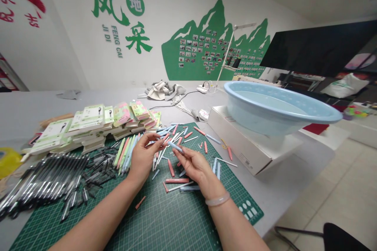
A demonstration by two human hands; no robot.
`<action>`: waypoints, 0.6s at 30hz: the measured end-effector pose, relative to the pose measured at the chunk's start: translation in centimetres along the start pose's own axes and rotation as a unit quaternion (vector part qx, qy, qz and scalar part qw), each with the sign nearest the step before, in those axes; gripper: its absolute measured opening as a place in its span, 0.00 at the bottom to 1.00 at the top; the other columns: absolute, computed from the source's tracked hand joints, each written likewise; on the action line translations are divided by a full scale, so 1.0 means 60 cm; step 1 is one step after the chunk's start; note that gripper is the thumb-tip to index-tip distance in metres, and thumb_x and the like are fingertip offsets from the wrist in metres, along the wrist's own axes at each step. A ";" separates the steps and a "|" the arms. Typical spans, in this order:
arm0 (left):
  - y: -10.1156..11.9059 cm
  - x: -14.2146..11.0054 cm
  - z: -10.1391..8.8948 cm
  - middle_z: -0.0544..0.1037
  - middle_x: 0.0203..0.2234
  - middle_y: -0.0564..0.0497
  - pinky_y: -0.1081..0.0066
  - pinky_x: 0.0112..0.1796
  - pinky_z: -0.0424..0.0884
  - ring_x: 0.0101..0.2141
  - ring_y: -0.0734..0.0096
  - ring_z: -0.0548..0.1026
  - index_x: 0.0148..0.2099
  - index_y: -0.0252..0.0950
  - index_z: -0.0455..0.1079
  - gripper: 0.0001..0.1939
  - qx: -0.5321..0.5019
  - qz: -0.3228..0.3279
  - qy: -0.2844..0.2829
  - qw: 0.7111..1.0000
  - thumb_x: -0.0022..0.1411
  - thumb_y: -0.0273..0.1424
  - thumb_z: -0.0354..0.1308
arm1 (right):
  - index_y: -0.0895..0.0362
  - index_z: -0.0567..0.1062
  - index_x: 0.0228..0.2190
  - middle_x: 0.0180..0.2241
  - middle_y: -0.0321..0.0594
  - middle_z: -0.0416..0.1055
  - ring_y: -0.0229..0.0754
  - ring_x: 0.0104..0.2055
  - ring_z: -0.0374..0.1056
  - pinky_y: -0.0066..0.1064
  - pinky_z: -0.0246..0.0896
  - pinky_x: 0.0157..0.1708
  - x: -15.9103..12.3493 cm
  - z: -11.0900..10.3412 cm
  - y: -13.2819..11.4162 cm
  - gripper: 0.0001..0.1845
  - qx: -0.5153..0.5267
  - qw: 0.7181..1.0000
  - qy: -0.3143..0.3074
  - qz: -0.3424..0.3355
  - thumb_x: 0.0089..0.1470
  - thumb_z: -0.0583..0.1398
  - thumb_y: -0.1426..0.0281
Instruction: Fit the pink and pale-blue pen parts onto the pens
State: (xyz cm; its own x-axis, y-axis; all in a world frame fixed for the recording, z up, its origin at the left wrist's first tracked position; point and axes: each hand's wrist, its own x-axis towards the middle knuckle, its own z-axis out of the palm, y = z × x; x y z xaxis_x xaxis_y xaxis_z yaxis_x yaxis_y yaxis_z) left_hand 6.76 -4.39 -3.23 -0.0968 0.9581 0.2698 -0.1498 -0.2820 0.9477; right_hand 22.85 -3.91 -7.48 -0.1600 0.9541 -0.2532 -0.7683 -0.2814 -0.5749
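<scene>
Both my hands hover over a green cutting mat (165,219). My left hand (144,156) has its fingers curled and pinches the end of a thin part near the fingertips. My right hand (191,164), with a pale bangle on the wrist, grips a light blue pen barrel (176,147) that points up and left toward the left hand. Loose pink, blue and white pen parts (176,180) lie scattered on the mat around and under the hands. A row of green and pink barrels (125,151) lies just left of my left hand.
A heap of black pen refills (50,184) covers the mat's left side. Stacked packaged cards (94,123) stand behind it. A light blue basin (273,108) rests on a white box (244,145) at the right. Cloth and cables lie farther back. The table edge drops off at the right.
</scene>
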 end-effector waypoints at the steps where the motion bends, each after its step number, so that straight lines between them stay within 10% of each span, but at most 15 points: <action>1: 0.000 0.001 0.000 0.72 0.30 0.55 0.68 0.38 0.74 0.33 0.70 0.75 0.38 0.36 0.67 0.12 0.004 0.009 0.003 1.000 0.53 0.34 0.62 | 0.63 0.75 0.25 0.33 0.42 0.76 0.41 0.41 0.73 0.29 0.67 0.48 -0.001 0.001 0.000 0.05 0.003 1.000 0.000 0.003 0.42 0.63 0.81; 18: 0.000 0.005 0.007 0.74 0.28 0.55 0.75 0.34 0.68 0.31 0.74 0.73 0.37 0.36 0.69 0.09 0.069 0.086 0.017 0.994 0.52 0.32 0.63 | 0.64 0.75 0.25 0.32 0.43 0.77 0.39 0.36 0.74 0.28 0.68 0.45 -0.016 0.024 0.011 0.04 0.025 0.999 0.013 0.031 0.42 0.63 0.80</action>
State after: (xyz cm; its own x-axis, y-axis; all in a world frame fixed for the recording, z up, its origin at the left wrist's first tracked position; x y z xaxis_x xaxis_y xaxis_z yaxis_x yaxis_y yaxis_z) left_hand 7.13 -4.09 -3.10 -0.1432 0.8930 0.4267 0.0072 -0.4302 0.9027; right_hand 21.57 -4.85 -6.50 -0.1918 0.9318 -0.3080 -0.7871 -0.3335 -0.5189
